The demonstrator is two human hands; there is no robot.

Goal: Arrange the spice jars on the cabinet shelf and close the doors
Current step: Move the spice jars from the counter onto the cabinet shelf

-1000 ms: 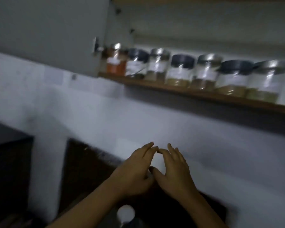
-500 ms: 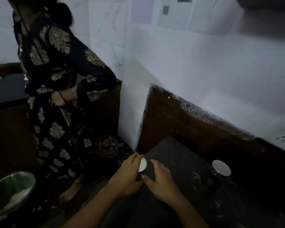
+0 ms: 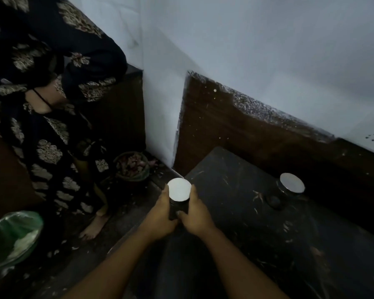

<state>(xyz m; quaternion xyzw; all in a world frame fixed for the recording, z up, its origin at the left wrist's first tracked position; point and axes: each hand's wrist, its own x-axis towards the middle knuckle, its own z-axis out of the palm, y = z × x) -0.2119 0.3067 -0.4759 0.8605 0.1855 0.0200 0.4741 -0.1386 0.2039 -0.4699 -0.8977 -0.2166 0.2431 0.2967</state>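
Note:
A spice jar (image 3: pixel 179 196) with a shiny round lid and a dark body is held upright between both hands, over the near left corner of the dark countertop (image 3: pixel 235 190). My left hand (image 3: pixel 160 214) wraps its left side and my right hand (image 3: pixel 195 214) wraps its right side. A second jar (image 3: pixel 292 183) with a silver lid stands on the countertop to the right, by the brown backsplash. A small dark round thing (image 3: pixel 273 200), perhaps a cap, lies just left of it. The cabinet shelf and its doors are out of view.
Another person in a dark patterned dress (image 3: pixel 41 93) stands barefoot at the left. A basket of scraps (image 3: pixel 132 166) sits on the floor by the wall corner. A green-lined bin (image 3: pixel 11 236) stands at lower left. The white wall (image 3: pixel 268 50) rises behind the counter.
The view has swung down from the jar-lined shelf to the countertop. Both hands, empty a second ago, now grip a jar, and its lid faces up fully.

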